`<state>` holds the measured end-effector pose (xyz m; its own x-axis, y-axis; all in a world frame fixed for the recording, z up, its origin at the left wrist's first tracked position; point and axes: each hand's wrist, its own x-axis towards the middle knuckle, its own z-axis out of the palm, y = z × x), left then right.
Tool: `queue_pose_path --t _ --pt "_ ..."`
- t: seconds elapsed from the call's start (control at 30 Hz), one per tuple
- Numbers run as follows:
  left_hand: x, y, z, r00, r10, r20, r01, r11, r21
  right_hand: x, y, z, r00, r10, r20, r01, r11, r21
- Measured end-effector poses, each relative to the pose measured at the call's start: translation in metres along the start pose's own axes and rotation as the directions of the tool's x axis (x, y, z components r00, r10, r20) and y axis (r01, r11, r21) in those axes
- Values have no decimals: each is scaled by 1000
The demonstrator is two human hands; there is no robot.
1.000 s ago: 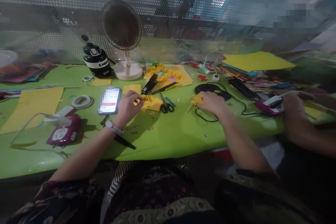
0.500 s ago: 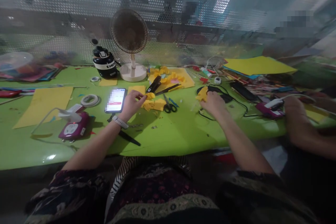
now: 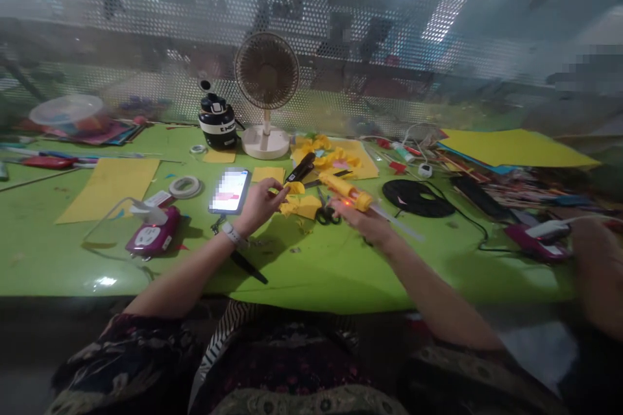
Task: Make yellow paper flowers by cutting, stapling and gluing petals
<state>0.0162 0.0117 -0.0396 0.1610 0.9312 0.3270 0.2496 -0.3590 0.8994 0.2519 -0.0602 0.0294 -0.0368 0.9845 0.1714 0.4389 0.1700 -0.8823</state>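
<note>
My left hand (image 3: 260,206) pinches a small curled yellow paper petal (image 3: 295,188) between thumb and fingers, above other yellow paper pieces (image 3: 308,207). In my right hand (image 3: 370,225) is a yellow hot glue gun (image 3: 346,190) with an orange light glowing on it. A translucent glue stick (image 3: 402,227) juts from its rear, and its front end points left toward the petal. Dark-handled scissors (image 3: 328,215) lie just beneath the gun, partly hidden. Behind my left fingers rests a black stapler-like tool (image 3: 302,168). A lit phone (image 3: 230,191) lies left of my left hand.
A fan (image 3: 266,142) and a black bottle (image 3: 217,124) stand at the back. Purple power adapters (image 3: 154,233) sit at both sides, with cables. Right of my hand lies a round black mat (image 3: 413,198). Another person's hand (image 3: 596,246) is at far right.
My right hand has brought the glue gun from beside the black mat leftward, close to my left hand. The left hand still pinches the petal. The view has shifted, and the co-worker's hand has moved.
</note>
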Motion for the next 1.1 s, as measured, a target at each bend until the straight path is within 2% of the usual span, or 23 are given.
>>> queue_pose_path --t 0.07,0.13,0.23,0.33,0.4,0.47,0.53,0.6,0.7,0.8,0.93,1.1 --pt "1 -2 0 998 50 -29 -50 999 10 -3 -9 17 991 27 128 -41 994 102" --pt "1 -4 0 995 82 -56 -80 996 27 -3 -15 32 982 20 190 -49 988 148" --pt "1 -5 0 990 102 -93 -97 994 56 -3 -15 49 982 21 186 -57 980 190" --pt "1 -4 0 992 98 -84 -94 994 58 -2 -9 51 987 46 153 -76 977 197" --pt "0 -3 0 994 85 -72 -82 996 39 -1 -1 40 996 6 92 -18 991 130" --pt "0 -3 0 996 56 -74 -56 998 4 2 11 20 989 -149 -20 147 984 -97" --pt "1 -4 0 996 18 -82 -21 999 -35 7 31 -7 939 -333 -84 274 875 -400" --pt "3 -5 0 997 -20 -77 14 997 -70 11 55 -33 930 -359 -78 244 763 -598" --pt "4 -5 0 995 -95 -42 89 986 -139 10 93 -67 971 -185 -152 8 658 -753" --pt "3 1 0 986 -164 -21 158 972 -172 2 119 -88 983 6 -186 -150 614 -775" --pt "0 12 -3 975 -221 -7 219 969 -111 -7 129 -102 977 123 -175 -213 651 -729" --pt "0 14 -4 980 -191 -46 189 981 -47 -9 124 -113 976 178 -126 -213 647 -733"
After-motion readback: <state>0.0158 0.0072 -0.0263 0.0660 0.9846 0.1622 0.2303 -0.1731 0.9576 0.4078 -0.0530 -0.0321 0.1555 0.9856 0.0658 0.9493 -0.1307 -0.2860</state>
